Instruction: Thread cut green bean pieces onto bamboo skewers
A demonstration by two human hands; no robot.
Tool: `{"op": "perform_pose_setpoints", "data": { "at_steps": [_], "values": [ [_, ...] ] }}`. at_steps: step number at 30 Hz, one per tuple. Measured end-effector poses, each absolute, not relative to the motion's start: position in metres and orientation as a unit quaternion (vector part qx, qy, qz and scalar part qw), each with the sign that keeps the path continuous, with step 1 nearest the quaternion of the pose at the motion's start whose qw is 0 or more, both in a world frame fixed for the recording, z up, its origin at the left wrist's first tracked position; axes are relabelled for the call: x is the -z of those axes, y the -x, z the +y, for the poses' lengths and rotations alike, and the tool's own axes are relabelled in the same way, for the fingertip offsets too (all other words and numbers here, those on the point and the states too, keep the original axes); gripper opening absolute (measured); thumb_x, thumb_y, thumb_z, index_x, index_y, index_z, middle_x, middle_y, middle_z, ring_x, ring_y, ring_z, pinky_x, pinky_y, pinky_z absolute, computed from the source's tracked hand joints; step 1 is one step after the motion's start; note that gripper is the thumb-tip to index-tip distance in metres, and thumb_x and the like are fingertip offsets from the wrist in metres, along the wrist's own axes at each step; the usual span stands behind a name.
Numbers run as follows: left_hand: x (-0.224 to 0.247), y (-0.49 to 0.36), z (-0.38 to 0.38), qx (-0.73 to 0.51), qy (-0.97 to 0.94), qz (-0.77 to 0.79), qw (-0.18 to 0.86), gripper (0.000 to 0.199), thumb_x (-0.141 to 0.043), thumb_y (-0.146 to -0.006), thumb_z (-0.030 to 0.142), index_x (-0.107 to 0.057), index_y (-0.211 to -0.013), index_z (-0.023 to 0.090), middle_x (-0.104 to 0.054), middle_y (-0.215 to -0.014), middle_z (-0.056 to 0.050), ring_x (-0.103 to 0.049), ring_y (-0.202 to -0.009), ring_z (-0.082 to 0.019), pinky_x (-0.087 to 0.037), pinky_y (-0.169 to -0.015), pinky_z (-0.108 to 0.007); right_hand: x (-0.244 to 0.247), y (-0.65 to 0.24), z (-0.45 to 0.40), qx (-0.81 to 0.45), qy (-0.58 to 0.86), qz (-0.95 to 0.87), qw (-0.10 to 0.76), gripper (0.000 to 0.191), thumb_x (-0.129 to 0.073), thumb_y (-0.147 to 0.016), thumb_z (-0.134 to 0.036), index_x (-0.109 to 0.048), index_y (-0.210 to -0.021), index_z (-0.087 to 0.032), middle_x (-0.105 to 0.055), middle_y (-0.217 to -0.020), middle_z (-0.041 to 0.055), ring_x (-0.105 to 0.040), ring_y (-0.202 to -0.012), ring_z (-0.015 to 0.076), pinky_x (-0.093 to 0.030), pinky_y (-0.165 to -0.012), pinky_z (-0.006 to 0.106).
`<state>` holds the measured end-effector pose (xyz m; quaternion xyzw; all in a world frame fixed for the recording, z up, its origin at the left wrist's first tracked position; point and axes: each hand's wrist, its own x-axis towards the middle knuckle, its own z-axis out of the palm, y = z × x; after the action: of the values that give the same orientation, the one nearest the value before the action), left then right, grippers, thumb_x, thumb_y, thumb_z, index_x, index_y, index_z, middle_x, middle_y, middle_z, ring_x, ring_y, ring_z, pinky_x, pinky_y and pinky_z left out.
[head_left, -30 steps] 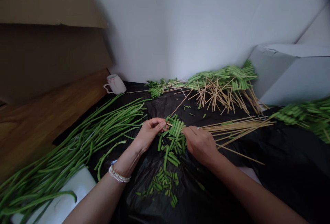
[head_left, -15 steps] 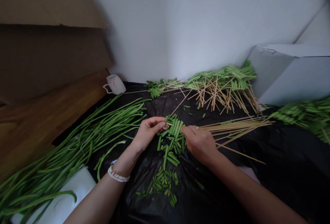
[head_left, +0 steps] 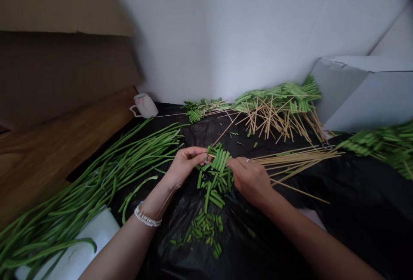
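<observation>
In the middle of the view, short green bean pieces (head_left: 222, 158) sit side by side on a thin wooden skewer (head_left: 211, 155). The thumb and fingers of my left hand (head_left: 189, 161) are pinched at the skewer's left tip. Whether a bean piece is also between those fingers I cannot tell. My right hand (head_left: 250, 179) is closed round the skewer's other end, just right of the threaded pieces. Below both hands lie loose cut bean pieces (head_left: 215, 198), with smaller scraps (head_left: 206, 226) nearer to me.
Long uncut beans (head_left: 129, 159) spread on the left, partly over a white box (head_left: 93, 237). Bare skewers (head_left: 297, 158) lie at right. Filled skewers (head_left: 280, 97) are heaped by the wall, more (head_left: 383, 144) far right. A mug (head_left: 146, 106) stands near a cardboard box (head_left: 64, 65). Black plastic sheeting (head_left: 274, 241) lies underneath.
Hardly anything differs. Both hands keep the same hold on the skewer, with only a very slight shift in their position.
</observation>
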<state>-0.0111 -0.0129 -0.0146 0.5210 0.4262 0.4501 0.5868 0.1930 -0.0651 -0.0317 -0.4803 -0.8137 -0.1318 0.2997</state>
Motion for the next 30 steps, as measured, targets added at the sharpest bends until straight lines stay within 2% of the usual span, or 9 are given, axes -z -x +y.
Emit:
{"op": "perform_pose_setpoints", "data": {
  "at_steps": [6, 30],
  "values": [
    [0.0188, 0.0119, -0.0116, -0.442, -0.432, 0.398, 0.678, 0.024, -0.082, -0.064, 0.025, -0.073, -0.083, 0.014, -0.074, -0.082, -0.006, -0.066, -0.072, -0.012, -0.049, -0.072, -0.023, 0.0299, -0.1918, -0.0664, 0.139, 0.472, -0.813, 0.311, 0.024, -0.04, -0.088, -0.009, -0.062, -0.083, -0.018, -0.058, -0.069, 0.0006, -0.047, -0.063, 0.0134, -0.028, -0.06, 0.028],
    [0.0208, 0.0074, -0.0151, -0.405, -0.426, 0.437, 0.681, 0.028, -0.083, -0.062, 0.031, -0.072, -0.082, 0.015, -0.074, -0.085, -0.007, -0.067, -0.074, -0.013, -0.05, -0.071, -0.025, 0.0332, -0.1901, -0.0674, 0.125, 0.5, -0.809, 0.282, 0.019, -0.045, -0.084, -0.009, -0.06, -0.08, -0.02, -0.058, -0.07, -0.0004, -0.047, -0.062, 0.0134, -0.027, -0.059, 0.029]
  ]
}}
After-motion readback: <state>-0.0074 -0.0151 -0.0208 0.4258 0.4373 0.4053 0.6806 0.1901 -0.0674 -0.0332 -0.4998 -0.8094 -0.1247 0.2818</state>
